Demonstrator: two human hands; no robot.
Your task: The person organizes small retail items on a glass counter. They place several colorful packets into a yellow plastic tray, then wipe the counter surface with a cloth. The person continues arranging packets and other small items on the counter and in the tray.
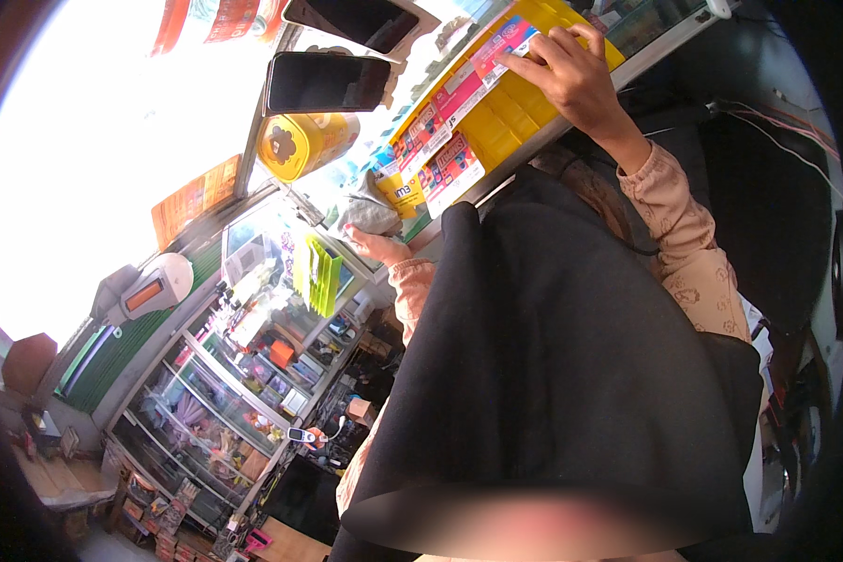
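At the upper right, my right hand [571, 82] has its fingertips on a pink packet [504, 49] with a blue end, one finger along its edge and the others curled. The packet lies in line with more pink packets [450, 169] in a yellow tray [525, 112]. My left hand [380, 246] is closed on a grey cloth [367, 212] at the near left end of the tray. Some of its fingers are hidden by the cloth. Beside the cloth is a small yellow packet [401, 195].
Left of the tray stand a yellow canister [307, 145] and a dark-screened phone [328, 82], with another phone [365, 21] beyond. Lower left, a glass display case [215, 403] holds several goods. Green packets [320, 276] hang near it. Black cloth [571, 356] covers my front.
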